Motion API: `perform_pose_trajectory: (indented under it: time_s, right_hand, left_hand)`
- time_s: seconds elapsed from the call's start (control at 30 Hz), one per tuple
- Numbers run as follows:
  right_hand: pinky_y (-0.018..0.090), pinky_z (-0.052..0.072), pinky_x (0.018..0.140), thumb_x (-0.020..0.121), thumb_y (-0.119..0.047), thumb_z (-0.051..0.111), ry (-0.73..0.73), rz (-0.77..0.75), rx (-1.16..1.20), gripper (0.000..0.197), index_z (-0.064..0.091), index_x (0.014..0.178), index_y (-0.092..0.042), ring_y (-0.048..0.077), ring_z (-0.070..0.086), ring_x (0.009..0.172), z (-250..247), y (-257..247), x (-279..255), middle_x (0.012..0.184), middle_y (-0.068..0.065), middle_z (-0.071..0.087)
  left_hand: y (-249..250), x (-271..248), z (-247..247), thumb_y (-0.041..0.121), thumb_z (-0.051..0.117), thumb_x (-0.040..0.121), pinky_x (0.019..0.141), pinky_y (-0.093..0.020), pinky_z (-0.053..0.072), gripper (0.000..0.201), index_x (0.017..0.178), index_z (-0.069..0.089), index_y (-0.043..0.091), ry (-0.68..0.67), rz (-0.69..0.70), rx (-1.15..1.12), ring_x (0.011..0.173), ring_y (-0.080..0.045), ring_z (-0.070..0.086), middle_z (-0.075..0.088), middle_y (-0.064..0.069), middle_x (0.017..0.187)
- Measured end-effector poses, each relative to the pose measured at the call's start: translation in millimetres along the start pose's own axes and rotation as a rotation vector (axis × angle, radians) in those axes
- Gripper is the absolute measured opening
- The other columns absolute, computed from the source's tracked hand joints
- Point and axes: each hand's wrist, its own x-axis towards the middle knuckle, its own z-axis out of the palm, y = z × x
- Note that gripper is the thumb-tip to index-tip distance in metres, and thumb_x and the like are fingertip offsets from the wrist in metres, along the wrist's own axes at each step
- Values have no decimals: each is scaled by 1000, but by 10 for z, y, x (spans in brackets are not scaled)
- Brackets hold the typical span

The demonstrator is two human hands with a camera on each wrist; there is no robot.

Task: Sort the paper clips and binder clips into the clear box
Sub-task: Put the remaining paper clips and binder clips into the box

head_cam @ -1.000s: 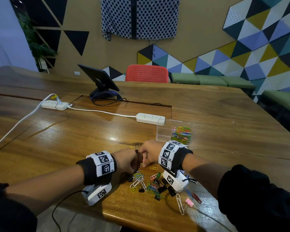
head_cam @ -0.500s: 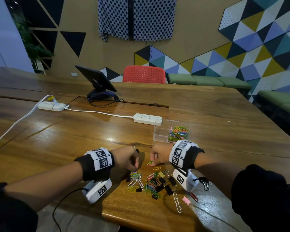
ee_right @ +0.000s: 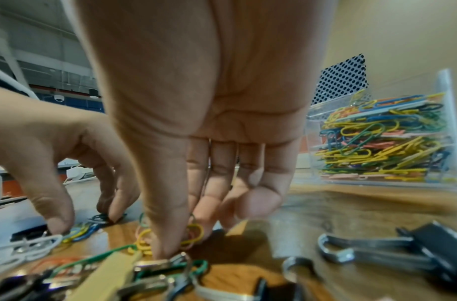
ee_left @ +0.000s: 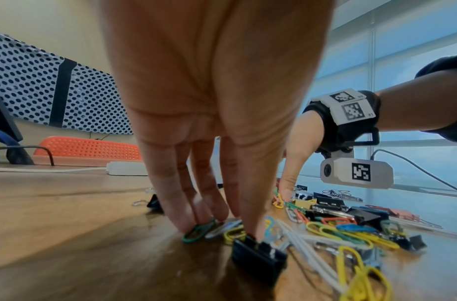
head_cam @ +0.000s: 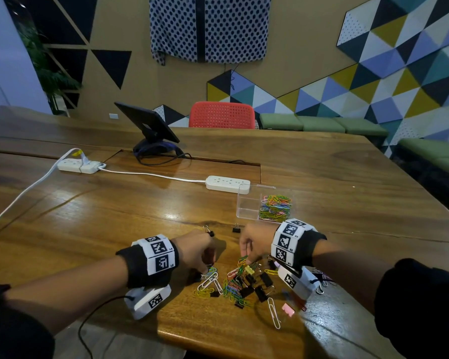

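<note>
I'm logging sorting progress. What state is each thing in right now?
clear box: open, one compartment full of paper clips, the other looks empty
mixed clip pile: loose on the table, unsorted
left hand: fingertips down on a green paper clip
right hand: pinching at paper clips

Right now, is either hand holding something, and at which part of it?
The right hand pinches a yellow paper clip at one looped end. The left hand only presses its fingertips on a green paper clip; nothing is lifted.
</note>
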Motion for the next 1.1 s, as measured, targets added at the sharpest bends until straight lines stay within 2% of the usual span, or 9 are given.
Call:
perform_pose_trajectory:
  time_s: [0.37,0.53,0.63,0.7,0.8,0.87,0.93,1.0,1.1]
  right_hand:
    - [30,49,80,83,-17,68,43,68,3,21,66,102,-8,12,55,81,32,31,-66,89,2,63]
    - [26,51,79,79,-13,71,241,133,145,14,70,93,-9,9,61,76,-145,294,-138,87,2,71]
    - [20,51,71,83,-6,65,395,197,169,7,70,83,-10,4,58,68,-280,422,-184,69,-14,61]
    - [18,52,67,83,-5,63,499,266,188,18,67,72,-18,2,56,63,-405,503,-208,65,-16,57]
    - [8,39,50,84,-9,65,632,385,222,17,63,70,-18,-2,48,56,-556,628,-242,67,-10,59]
    - [7,30,45,84,-11,67,690,458,216,12,63,74,-15,-2,47,57,-608,697,-254,71,-6,59]
    - [11,34,47,83,-12,68,699,502,218,15,62,70,-16,6,54,65,-622,732,-242,75,-2,62]
    - [17,42,54,81,-11,69,695,530,221,5,68,77,-12,12,56,76,-626,728,-222,81,2,64]
    - [24,50,67,80,-12,70,706,525,253,4,70,84,-11,13,58,78,-600,719,-170,88,5,69]
  left_hand:
    - [97,32,-13,9,69,79,72,-19,41,29,108,66,7,-8,-5,-14,100,-21,62,68,-10,106]
    - [103,45,-24,7,70,77,72,-17,42,26,102,68,8,-27,42,-34,98,-18,63,69,-8,104]
    - [82,52,-13,5,71,75,73,-19,44,24,99,69,8,-27,56,-56,97,-18,64,70,-8,103]
    - [58,66,-10,6,72,74,73,-19,45,23,97,70,9,-20,57,-64,96,-18,64,70,-7,103]
    - [51,96,-14,5,72,74,72,-17,44,22,96,70,8,-4,58,-88,88,-14,62,71,-7,102]
    - [70,120,-31,4,72,74,69,-16,44,21,95,70,7,10,62,-113,82,-10,58,71,-8,102]
    - [95,155,-61,3,71,74,66,-13,43,20,93,70,7,35,66,-127,82,-9,57,71,-8,101]
    - [114,205,-95,3,72,73,69,-16,45,19,92,69,8,70,73,-133,85,-12,59,70,-7,100]
    - [168,283,-158,5,73,74,71,-18,44,18,90,68,9,115,97,-146,85,-12,58,68,-5,97]
